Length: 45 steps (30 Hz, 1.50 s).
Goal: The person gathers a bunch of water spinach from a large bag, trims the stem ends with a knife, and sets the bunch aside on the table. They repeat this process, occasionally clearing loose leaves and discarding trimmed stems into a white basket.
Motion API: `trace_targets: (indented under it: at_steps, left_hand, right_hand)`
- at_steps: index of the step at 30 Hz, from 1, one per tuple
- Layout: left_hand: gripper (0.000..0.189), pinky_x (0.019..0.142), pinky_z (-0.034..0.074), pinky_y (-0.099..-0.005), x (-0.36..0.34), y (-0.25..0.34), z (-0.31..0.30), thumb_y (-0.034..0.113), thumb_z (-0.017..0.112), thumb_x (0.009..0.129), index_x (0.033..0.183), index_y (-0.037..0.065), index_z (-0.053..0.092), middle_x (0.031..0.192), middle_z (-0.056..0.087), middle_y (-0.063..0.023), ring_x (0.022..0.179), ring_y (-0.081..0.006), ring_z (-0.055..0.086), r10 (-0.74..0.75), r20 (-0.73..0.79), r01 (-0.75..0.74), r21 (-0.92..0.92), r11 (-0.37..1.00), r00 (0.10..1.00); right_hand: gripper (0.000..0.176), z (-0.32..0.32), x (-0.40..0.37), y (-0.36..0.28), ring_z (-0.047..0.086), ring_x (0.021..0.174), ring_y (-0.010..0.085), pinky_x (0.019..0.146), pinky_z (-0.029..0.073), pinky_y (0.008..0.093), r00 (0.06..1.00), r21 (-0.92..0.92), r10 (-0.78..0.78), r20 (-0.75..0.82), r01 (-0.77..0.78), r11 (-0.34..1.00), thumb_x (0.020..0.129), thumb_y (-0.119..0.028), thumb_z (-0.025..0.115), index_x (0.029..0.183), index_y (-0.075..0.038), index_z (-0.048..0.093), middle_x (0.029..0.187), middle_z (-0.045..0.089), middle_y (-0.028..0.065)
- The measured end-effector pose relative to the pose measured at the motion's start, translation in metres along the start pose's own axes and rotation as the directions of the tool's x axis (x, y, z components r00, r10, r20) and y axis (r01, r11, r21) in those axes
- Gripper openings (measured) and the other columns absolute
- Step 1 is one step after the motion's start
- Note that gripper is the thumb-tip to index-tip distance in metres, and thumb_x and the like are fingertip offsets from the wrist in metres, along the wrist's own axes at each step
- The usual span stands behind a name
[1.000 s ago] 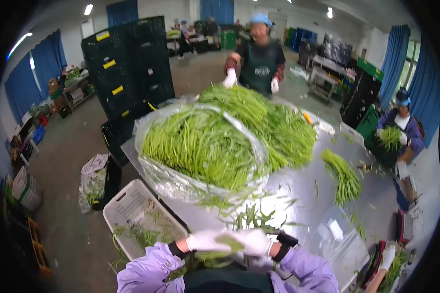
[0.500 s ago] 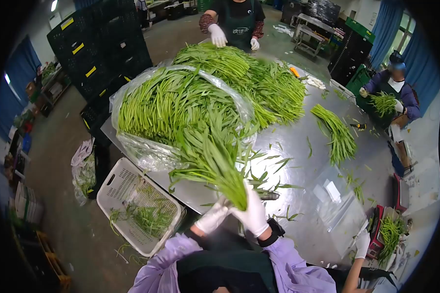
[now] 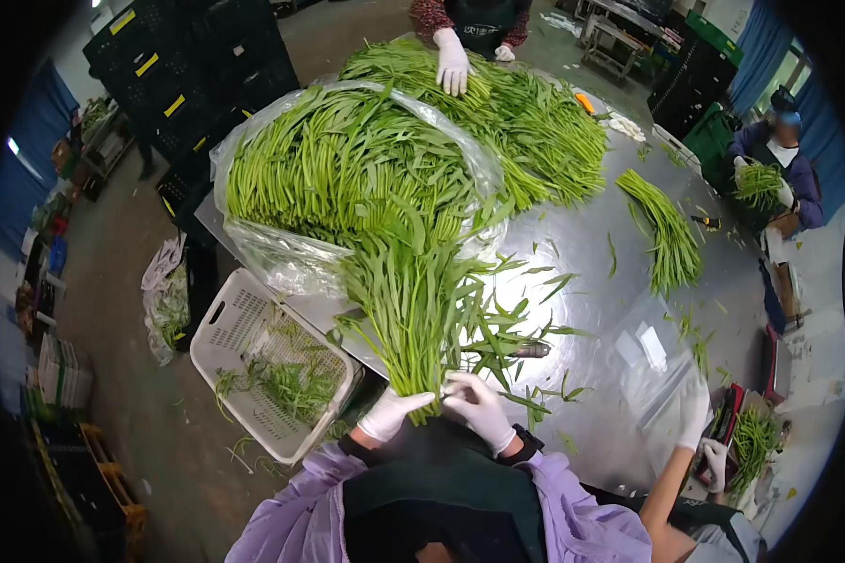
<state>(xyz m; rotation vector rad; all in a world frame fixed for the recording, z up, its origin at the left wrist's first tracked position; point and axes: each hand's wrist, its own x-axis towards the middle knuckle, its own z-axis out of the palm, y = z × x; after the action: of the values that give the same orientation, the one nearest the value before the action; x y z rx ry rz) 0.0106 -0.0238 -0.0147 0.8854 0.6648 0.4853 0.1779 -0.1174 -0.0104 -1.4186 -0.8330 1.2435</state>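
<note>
My left hand point(image 3: 394, 415), in a white glove, is wrapped round the stem ends of a bunch of water spinach point(image 3: 406, 314). Its leafy tops point away from me, toward the large heap of water spinach point(image 3: 338, 178) in a clear plastic bag point(image 3: 282, 267). Just right of the stems, my gloved right hand point(image 3: 479, 411) has its thumb and fingers drawn together. What lies between those fingertips is too small to make out. Loose leaves point(image 3: 502, 342) are scattered on the metal table point(image 3: 582, 272) beyond my right hand.
A white plastic basket point(image 3: 214, 330) with trimmings stands at left. Another bunch of water spinach point(image 3: 667, 235) lies on the right of the table. A co-worker's gloved hand point(image 3: 453, 64) rests on the far heap. Another person's hands point(image 3: 695, 413) are near plastic bags point(image 3: 643, 380) at lower right.
My left hand now grips the stem ends, and my right hand has come off the bunch to its side. The bunch stands more upright in view. The co-worker's hand opposite has moved onto the heap.
</note>
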Motion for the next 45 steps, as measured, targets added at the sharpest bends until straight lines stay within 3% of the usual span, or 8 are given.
trace_targets:
  at_steps: [2,12,14,18,21,33,39,45]
  left_hand:
    - [0.04,0.091,0.045,-0.0319,-0.001,-0.013,-0.007,0.008,0.059,0.087,0.126,0.003,0.049,0.115,0.059,-0.0059,0.103,-0.0182,0.057,-0.055,0.05,0.057,-0.033,0.998,0.997]
    - [0.04,0.092,0.043,-0.0302,-0.015,-0.002,0.004,0.013,0.058,0.091,0.128,0.004,0.046,0.118,0.056,-0.0048,0.107,-0.0152,0.054,-0.15,0.011,0.15,-0.14,0.979,0.989]
    - [0.043,0.093,0.042,-0.0301,-0.008,-0.009,-0.001,0.01,0.06,0.088,0.129,0.005,0.046,0.121,0.055,-0.0043,0.11,-0.015,0.052,-0.236,-0.003,0.232,-0.162,0.959,0.972]
    - [0.047,0.093,0.043,-0.0302,-0.014,-0.003,0.007,0.005,0.061,0.086,0.13,0.005,0.045,0.122,0.054,-0.0043,0.111,-0.0153,0.052,-0.262,-0.008,0.257,-0.177,0.95,0.965]
    - [0.05,0.092,0.043,-0.0298,-0.018,0.005,0.013,0.001,0.061,0.084,0.131,0.005,0.045,0.122,0.055,-0.0043,0.11,-0.015,0.052,-0.076,0.037,0.078,-0.041,0.996,0.996]
    - [0.047,0.087,0.045,-0.0272,-0.011,0.001,0.011,0.003,0.064,0.082,0.127,0.006,0.049,0.117,0.057,-0.0025,0.104,-0.0128,0.055,-0.219,0.053,0.216,0.064,0.974,0.974]
    - [0.029,0.077,0.048,-0.0262,-0.012,0.013,0.019,-0.001,0.062,0.082,0.111,0.002,0.057,0.092,0.063,-0.0028,0.086,-0.0113,0.059,-0.102,-0.013,0.102,0.062,0.993,0.995]
    - [0.031,0.082,0.046,-0.0268,-0.007,0.001,0.035,0.0,0.064,0.081,0.111,0.001,0.056,0.101,0.061,-0.0028,0.092,-0.0117,0.058,0.184,-0.127,-0.158,0.188,0.969,0.975]
  right_hand:
    - [0.052,0.014,0.001,-0.006,0.058,0.098,0.0163,0.083,0.046,0.0289,0.994,-0.237,-0.101,0.033,0.106,0.966,0.08,-0.016,0.07,0.125,-0.002,0.048,0.109,0.059,0.0107]
    - [0.066,0.022,-0.002,-0.015,0.051,0.111,0.0247,0.094,0.04,0.0342,0.984,-0.084,-0.076,0.16,0.091,0.992,0.075,-0.024,0.074,0.129,-0.001,0.043,0.118,0.052,0.0153]
    - [0.069,0.022,0.002,0.005,0.051,0.111,0.0311,0.093,0.041,0.0365,0.966,-0.498,-0.182,0.182,0.25,0.83,0.073,-0.03,0.076,0.129,-0.004,0.043,0.118,0.052,0.0174]
    - [0.071,0.022,0.001,0.004,0.052,0.103,0.0365,0.088,0.043,0.0395,0.942,-0.471,-0.288,0.169,0.334,0.816,0.069,-0.04,0.076,0.124,-0.005,0.046,0.111,0.053,0.0183]
    - [0.073,0.016,-0.002,-0.02,0.053,0.101,0.0377,0.086,0.044,0.0404,0.905,-0.53,-0.392,0.165,0.416,0.739,0.068,-0.043,0.075,0.123,-0.004,0.047,0.11,0.054,0.019]
    - [0.085,0.012,0.003,-0.014,0.054,0.1,0.0372,0.082,0.046,0.0424,0.951,-0.746,-0.179,0.253,0.31,0.589,0.067,-0.054,0.072,0.126,0.0,0.042,0.108,0.054,0.0228]
    - [0.043,-0.011,-0.003,-0.053,0.063,0.075,0.0288,0.07,0.05,0.0351,0.889,-0.709,-0.453,0.058,0.356,0.608,0.07,-0.036,0.075,0.097,-0.004,0.065,0.083,0.063,0.0102]
    - [0.027,0.016,0.009,-0.085,0.057,0.063,0.018,0.057,0.046,0.0278,0.825,-0.561,-0.558,-0.084,0.424,0.711,0.07,-0.009,0.075,0.095,-0.006,0.065,0.077,0.057,0.0074]
